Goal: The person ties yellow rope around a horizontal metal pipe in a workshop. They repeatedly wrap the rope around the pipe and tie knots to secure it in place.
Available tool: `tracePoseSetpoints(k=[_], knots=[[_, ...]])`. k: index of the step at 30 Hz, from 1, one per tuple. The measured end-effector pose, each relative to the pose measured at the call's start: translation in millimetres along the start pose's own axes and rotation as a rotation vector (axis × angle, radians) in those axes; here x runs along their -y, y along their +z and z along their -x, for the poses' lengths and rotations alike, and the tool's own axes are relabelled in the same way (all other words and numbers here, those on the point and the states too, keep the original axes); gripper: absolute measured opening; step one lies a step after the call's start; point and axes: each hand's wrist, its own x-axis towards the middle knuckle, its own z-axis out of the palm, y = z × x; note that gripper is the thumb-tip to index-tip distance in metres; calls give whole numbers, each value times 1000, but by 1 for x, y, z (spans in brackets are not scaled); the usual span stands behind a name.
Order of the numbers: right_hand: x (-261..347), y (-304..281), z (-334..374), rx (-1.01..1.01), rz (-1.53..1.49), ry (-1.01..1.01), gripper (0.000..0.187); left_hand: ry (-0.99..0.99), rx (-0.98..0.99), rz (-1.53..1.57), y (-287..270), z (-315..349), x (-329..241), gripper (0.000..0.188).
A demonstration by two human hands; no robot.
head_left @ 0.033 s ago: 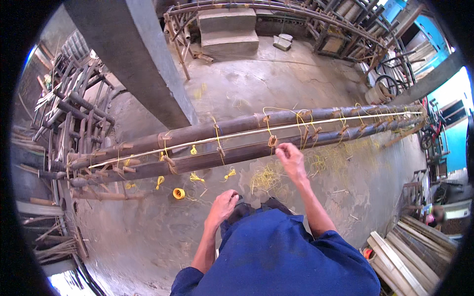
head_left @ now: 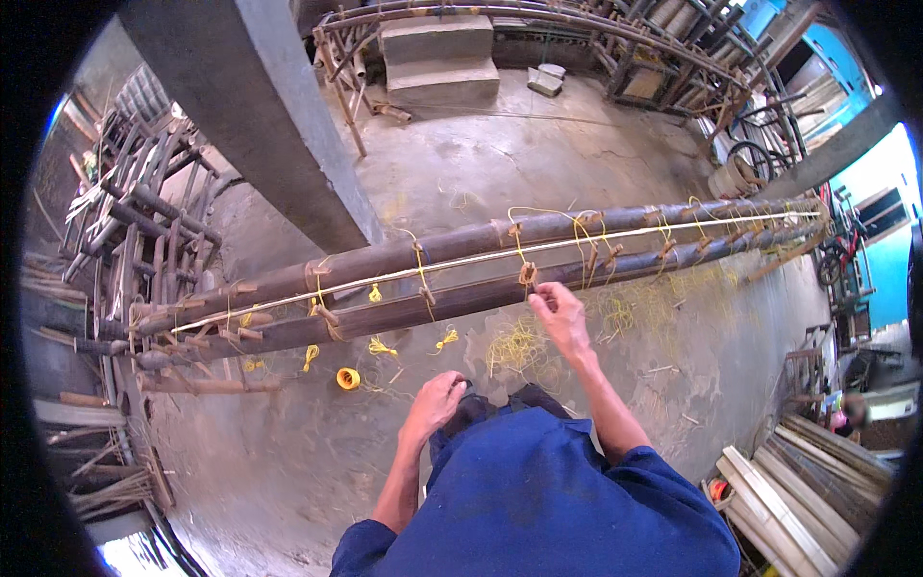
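Observation:
Two long dark bamboo poles, the far pole [head_left: 442, 240] and the near pole [head_left: 404, 314], run side by side across the view. A pale split strip [head_left: 370, 279] lies lengthwise between them. Yellow cords tied to short wooden pegs cross the poles. My right hand [head_left: 562, 322] is at the near pole, thumb and fingers pinched just below a small brown peg with a loop of cord [head_left: 528, 275]. What the pinch holds is too small to make out. My left hand [head_left: 437, 399] is curled low in front of my body, its contents hidden.
Yellow string scraps [head_left: 519, 348] and small cord bundles [head_left: 382, 346] lie on the floor, with a yellow roll [head_left: 348, 379] nearby. A concrete pillar [head_left: 260, 115] stands beyond the poles. Bamboo frames [head_left: 159, 216] stack at left; split bamboo lengths [head_left: 784, 510] lie at lower right.
My right hand has moved slightly down and left, closer beneath the peg. My left hand stays curled in place. The view has shifted slightly.

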Motion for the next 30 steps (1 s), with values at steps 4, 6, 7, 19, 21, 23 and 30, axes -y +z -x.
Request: tracePoseSetpoints(k=[4,6,7,19,21,23,30], knots=[[12,20,4,-18,27,50,24,119,119,-99,3,-9,-8,26],[13,20,-7,-81,74,-28,23,154,157,-166,-1,-20,-24,25],[2,22,-13,-125,100,-95,22,176,159,-173,-1,-24,-32,25],[-12,-142,92,440,-106,35,26,273,181,553,57,-50,-155,23],[0,-203,115,492,-40,16,24,348,139,663,61,-49,-210,33],[19,-256,132,538,-26,-45,20,590,118,502,71,-51,-255,38],[18,-326,126,141,-777,-181,19,506,996,-222,129,-17,-345,45]])
